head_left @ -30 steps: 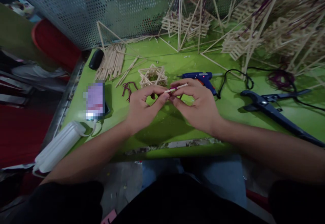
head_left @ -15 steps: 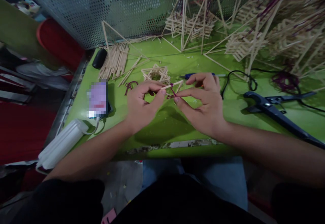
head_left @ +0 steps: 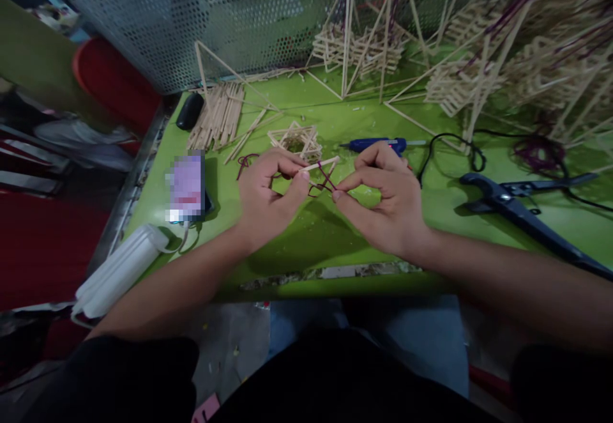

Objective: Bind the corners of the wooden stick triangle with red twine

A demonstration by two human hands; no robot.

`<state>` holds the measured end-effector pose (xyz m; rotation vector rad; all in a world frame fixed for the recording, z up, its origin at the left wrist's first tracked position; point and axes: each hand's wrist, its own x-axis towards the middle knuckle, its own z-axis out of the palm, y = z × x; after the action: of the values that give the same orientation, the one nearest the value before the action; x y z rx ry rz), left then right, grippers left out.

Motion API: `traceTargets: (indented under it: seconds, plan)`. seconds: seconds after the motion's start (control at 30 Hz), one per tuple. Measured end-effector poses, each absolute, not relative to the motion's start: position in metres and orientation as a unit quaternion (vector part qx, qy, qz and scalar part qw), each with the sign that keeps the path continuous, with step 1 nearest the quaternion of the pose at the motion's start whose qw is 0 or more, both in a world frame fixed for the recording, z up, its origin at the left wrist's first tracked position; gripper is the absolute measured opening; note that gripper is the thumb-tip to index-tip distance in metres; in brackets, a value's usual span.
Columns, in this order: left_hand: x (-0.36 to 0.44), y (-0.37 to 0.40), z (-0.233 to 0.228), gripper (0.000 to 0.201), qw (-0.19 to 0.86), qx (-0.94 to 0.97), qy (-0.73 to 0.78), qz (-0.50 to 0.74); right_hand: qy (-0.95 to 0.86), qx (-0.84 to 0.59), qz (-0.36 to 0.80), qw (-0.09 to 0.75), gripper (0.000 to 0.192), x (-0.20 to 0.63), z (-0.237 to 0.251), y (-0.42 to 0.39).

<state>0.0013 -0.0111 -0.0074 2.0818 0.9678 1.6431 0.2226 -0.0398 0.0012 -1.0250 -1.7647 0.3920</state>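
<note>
Between thumb and fingers, my left hand [head_left: 271, 202] pinches a small frame of thin wooden sticks [head_left: 328, 163]. A dark purple cord [head_left: 325, 177] is looped around one of its sticks. The thumb and index finger of my right hand [head_left: 385, 202] are closed on that cord and hold it taut, down and to the right of the stick. Just behind my hands lies a star-shaped stack of sticks [head_left: 294, 137]. A blue hot glue gun [head_left: 376, 146] rests behind my right hand, partly covered by it.
Loose wooden sticks [head_left: 220, 113] and a phone [head_left: 186, 186] lie on the left of the green table [head_left: 306, 238]. Dark cutters [head_left: 507, 199] lie at right, near a black cable [head_left: 445, 134]. Several stick structures [head_left: 464, 84] stand at the back right, before a perforated metal panel [head_left: 230, 20].
My right hand has drawn the cord slightly down and right, away from the stick. The small frame has shifted a little left and down, and more of the glue gun shows.
</note>
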Motion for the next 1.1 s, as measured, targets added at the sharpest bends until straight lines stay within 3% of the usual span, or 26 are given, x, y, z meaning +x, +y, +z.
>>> traceTargets:
  seconds: [0.37,0.53,0.77,1.1]
  plan:
    - [-0.001,-0.007,-0.004,0.024,0.155,0.726,0.362,0.564,-0.705,-0.387,0.259,0.536,0.018,0.229,0.014,-0.04]
    - [-0.003,-0.002,-0.005,0.025,0.159,0.724,0.365,0.563,-0.662,-0.324,0.321,0.595,0.017,0.237,0.018,-0.033]
    - [-0.006,-0.003,-0.005,0.018,0.203,0.737,0.373,0.526,-0.542,-0.246,0.508,0.622,0.015,0.247,0.044,-0.03]
    - [-0.001,-0.008,0.003,0.019,0.277,0.8,0.285,0.449,-0.491,-0.225,0.596,0.595,0.016,0.255,0.049,-0.015]
